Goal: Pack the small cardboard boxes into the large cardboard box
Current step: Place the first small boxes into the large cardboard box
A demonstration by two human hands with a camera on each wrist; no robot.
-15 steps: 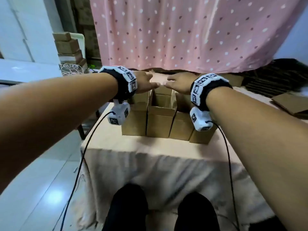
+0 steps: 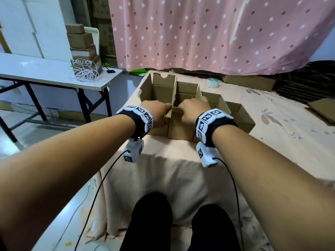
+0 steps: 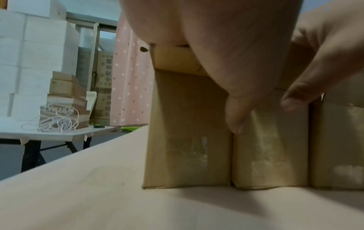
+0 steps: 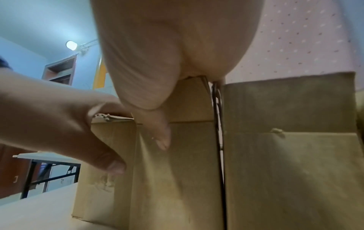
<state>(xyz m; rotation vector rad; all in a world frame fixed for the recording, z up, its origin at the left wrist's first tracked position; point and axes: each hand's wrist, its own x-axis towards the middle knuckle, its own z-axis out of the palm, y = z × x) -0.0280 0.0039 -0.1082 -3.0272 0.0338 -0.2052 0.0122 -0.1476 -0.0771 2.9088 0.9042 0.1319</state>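
Basically four open-topped small cardboard boxes stood in a row, interiors unclear. Left hand and right hand both gripped the second box's near rim.

Both forearms are bare, no sleeves seen. A black wristband w/ white blocks printed in black-and-white square tag markers is worn at each wrist, just behind the left hand and the right hand. Under each band, on the side toward the knees, a white boxy camera module is hung, also marked w/ a square tag. A thin black cable is run from each module down past the knees. Legs are covered in black trousers.
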